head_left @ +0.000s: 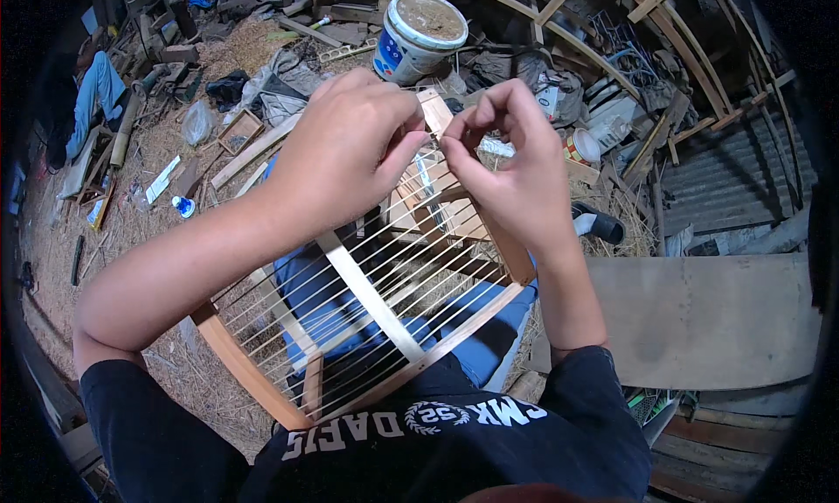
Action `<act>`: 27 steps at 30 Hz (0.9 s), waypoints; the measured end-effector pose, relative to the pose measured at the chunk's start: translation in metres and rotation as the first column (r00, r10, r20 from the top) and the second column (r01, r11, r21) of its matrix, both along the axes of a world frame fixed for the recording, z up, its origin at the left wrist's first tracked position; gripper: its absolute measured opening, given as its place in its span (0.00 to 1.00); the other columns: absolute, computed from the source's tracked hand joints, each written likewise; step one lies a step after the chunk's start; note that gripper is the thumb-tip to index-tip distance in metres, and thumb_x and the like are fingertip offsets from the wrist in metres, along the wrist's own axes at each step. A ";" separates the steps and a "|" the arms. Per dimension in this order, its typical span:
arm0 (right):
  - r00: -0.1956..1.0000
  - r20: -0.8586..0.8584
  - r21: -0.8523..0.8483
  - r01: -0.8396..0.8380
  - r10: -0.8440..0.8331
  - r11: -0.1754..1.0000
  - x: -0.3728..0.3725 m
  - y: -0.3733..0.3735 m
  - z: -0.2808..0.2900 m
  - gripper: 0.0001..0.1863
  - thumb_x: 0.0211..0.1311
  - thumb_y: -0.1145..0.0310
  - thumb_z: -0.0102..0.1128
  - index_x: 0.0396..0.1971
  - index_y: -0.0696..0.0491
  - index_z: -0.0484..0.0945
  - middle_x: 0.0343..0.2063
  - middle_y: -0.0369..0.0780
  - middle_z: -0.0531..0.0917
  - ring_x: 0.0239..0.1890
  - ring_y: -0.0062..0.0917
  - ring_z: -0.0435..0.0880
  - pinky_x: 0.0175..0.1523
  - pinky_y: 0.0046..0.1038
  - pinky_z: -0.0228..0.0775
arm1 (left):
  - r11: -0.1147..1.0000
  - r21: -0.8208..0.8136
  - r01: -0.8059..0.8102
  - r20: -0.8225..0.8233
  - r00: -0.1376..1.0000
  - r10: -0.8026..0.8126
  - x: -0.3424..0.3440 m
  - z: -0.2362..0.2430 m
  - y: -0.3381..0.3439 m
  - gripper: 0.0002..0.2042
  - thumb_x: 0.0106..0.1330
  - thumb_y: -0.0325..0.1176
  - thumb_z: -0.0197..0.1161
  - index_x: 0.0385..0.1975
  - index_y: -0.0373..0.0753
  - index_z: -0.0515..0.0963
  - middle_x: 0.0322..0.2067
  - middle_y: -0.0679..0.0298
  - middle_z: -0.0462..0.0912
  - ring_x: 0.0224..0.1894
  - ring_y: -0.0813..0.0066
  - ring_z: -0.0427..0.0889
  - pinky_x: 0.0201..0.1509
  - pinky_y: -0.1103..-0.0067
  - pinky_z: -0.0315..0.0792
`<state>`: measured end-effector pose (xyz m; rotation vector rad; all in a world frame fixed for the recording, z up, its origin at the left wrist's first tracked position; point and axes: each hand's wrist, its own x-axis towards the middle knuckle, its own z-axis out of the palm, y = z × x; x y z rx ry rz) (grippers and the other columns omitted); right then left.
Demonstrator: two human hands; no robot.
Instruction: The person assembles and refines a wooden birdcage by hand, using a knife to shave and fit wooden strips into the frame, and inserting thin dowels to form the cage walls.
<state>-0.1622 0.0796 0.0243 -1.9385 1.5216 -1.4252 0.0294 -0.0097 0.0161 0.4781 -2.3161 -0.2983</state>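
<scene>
A wooden cage-like frame [371, 298] with many thin parallel rods leans across my lap. A flat pale slat crosses the rods near the middle, and thicker wooden bars form the edges. My left hand [354, 145] is closed in a pinch at the frame's far edge, with thumb and fingertips together. Right beside it, my right hand [516, 166] also pinches, its thumb and forefinger nearly meeting the left fingertips. What lies between the fingertips is too small to make out. Both hands hide part of the far edge and the rod ends there.
A white and blue bucket [421, 40] stands beyond my hands. On the right lies a wide plywood sheet [708, 319] beside corrugated metal [725, 188]. Scrap wood, a small wooden box [240, 132], a plastic bag [197, 123] and shavings litter the left floor.
</scene>
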 end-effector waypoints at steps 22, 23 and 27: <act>0.994 -0.038 0.072 0.110 -0.107 0.991 -0.014 0.030 -0.007 0.13 0.61 0.69 0.70 0.38 0.59 0.77 0.33 0.39 0.84 0.36 0.24 0.82 0.46 0.27 0.75 | 0.978 0.207 0.019 0.005 1.000 -0.021 0.003 0.006 -0.005 0.05 0.59 0.25 0.64 0.29 0.32 0.74 0.27 0.57 0.76 0.33 0.64 0.79 0.39 0.72 0.74; 0.993 -0.038 0.073 0.111 -0.108 0.991 -0.015 0.031 -0.009 0.13 0.61 0.69 0.70 0.38 0.59 0.77 0.33 0.39 0.84 0.36 0.24 0.82 0.46 0.27 0.75 | 0.977 0.209 0.028 0.004 1.000 -0.030 0.003 0.006 -0.006 0.06 0.59 0.25 0.64 0.29 0.32 0.74 0.27 0.56 0.77 0.33 0.64 0.80 0.39 0.72 0.74; 0.994 -0.024 0.081 0.109 -0.107 0.991 -0.016 0.035 -0.015 0.13 0.60 0.68 0.71 0.38 0.58 0.77 0.34 0.40 0.84 0.36 0.25 0.82 0.46 0.28 0.74 | 0.976 0.213 0.039 -0.003 0.999 -0.039 0.003 0.004 -0.006 0.05 0.59 0.25 0.64 0.29 0.31 0.75 0.27 0.56 0.77 0.34 0.63 0.80 0.40 0.72 0.74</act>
